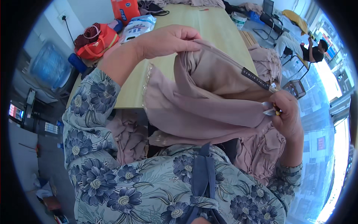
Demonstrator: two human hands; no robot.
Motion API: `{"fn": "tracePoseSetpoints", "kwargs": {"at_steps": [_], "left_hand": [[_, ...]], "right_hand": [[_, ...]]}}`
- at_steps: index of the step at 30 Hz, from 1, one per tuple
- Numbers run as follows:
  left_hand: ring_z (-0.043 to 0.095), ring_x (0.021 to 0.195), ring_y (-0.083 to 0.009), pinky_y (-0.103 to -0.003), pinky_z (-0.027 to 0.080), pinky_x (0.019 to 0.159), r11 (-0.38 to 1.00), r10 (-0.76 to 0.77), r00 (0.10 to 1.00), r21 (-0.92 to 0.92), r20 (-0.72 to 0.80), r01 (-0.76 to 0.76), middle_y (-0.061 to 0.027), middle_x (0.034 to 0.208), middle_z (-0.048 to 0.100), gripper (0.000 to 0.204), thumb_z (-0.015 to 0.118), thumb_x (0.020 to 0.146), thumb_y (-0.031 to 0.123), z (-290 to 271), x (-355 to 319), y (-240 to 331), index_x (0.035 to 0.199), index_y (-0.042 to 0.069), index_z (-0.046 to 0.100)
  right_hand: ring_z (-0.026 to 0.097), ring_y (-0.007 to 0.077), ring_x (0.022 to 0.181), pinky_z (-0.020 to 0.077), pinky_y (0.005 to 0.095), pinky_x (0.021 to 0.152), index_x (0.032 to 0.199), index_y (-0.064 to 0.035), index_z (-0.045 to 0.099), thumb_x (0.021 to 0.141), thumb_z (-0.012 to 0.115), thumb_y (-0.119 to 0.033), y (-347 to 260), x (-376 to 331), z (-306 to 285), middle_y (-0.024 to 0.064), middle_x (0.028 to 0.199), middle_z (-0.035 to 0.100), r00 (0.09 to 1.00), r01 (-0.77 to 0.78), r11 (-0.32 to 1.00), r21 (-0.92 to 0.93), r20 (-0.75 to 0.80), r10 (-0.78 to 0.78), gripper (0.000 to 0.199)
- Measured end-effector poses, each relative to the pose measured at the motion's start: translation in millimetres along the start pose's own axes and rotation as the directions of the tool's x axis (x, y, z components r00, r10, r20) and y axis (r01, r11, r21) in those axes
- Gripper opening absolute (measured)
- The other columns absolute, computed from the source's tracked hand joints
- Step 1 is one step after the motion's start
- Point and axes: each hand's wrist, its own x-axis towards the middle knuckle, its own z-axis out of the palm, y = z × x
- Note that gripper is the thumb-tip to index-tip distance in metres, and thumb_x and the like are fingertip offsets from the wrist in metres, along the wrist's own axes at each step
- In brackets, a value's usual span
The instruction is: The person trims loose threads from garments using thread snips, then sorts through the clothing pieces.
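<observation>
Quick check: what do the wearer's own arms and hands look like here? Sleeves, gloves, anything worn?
Both hands are bare: no gloves, and no rings or watch that I can make out on the left hand or right hand. The sleeves are pale grey-green cloth printed with large dark blue flowers. The left one ends partway up the forearm, the right one just past the wrist.

Garment [209, 97]: held between left hand [167, 39] and right hand [287, 115], above the lap, before the counter [209, 26]. Bags [99, 41]: on the counter's far left end. Folded cloth pile [266, 61]: at the counter's right edge. Seated person [315, 50]: far right, behind the counter.
</observation>
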Motion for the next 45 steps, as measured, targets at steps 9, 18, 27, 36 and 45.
{"fn": "tracePoseSetpoints", "kwargs": {"at_steps": [9, 18, 27, 36, 45], "left_hand": [[0.058, 0.088, -0.0110, -0.026, 0.047, 0.080, 0.583, -0.142, 0.989, -0.803, 0.050, 0.125, -0.0048, 0.098, 0.060, 0.022, 0.049, 0.090, 0.012, 73.5, -26.0, -19.7, 0.107, 0.000, 0.055], [0.059, 0.090, -0.0161, -0.031, 0.049, 0.080, 0.118, -0.154, 0.988, -0.993, 0.008, 0.026, -0.0079, 0.098, 0.060, 0.019, 0.047, 0.090, 0.010, 103.1, -39.2, -32.4, 0.106, 0.000, 0.052], [0.059, 0.094, -0.0182, -0.031, 0.048, 0.084, 0.077, -0.228, 0.973, -0.997, -0.034, -0.017, -0.0109, 0.105, 0.058, 0.024, 0.044, 0.090, 0.009, 114.9, -36.9, -44.6, 0.112, 0.000, 0.048], [0.057, 0.098, -0.0206, -0.033, 0.045, 0.089, 0.091, -0.151, 0.989, -0.996, -0.008, 0.006, -0.0135, 0.107, 0.057, 0.027, 0.041, 0.090, 0.012, 117.0, -35.8, -45.1, 0.111, -0.003, 0.049], [0.057, 0.098, -0.0200, -0.033, 0.046, 0.088, 0.121, -0.160, 0.987, -0.992, 0.028, 0.047, -0.0131, 0.107, 0.056, 0.026, 0.041, 0.090, 0.011, 119.0, -33.4, -42.1, 0.110, -0.003, 0.050]], "right_hand": [[0.052, 0.0255, 0.059, 0.0410, 0.0314, 0.055, 0.078, -0.0022, 0.055, 0.069, 0.065, -0.006, 25.0, 16.7, 50.3, 0.0113, 0.064, 0.052, 0.940, -0.199, 0.980, 0.028, -0.276, 0.199, 0.014], [0.043, 0.0079, 0.065, 0.0396, 0.0223, 0.059, 0.094, -0.0027, 0.055, 0.079, 0.067, -0.012, -30.6, 29.2, 100.6, 0.0022, 0.070, 0.051, 0.895, -0.295, 0.704, 0.646, -0.070, 0.440, 0.021], [0.056, 0.0211, 0.074, 0.0455, 0.0291, 0.071, 0.111, -0.0037, 0.052, 0.086, 0.059, -0.020, -31.8, 21.5, 108.2, 0.0130, 0.083, 0.058, 0.911, -0.317, 0.692, 0.649, 0.006, 0.412, 0.030], [0.059, 0.0169, 0.081, 0.0456, 0.0265, 0.074, 0.105, -0.0009, 0.057, 0.084, 0.060, -0.011, -32.8, 23.9, 116.9, 0.0101, 0.089, 0.062, 0.915, -0.232, 0.615, 0.753, -0.045, 0.401, 0.024], [0.060, 0.0178, 0.081, 0.0463, 0.0267, 0.074, 0.103, -0.0010, 0.059, 0.083, 0.060, -0.009, -32.2, 26.4, 113.5, 0.0110, 0.089, 0.063, 0.932, -0.173, 0.665, 0.727, -0.098, 0.349, 0.021]]}}
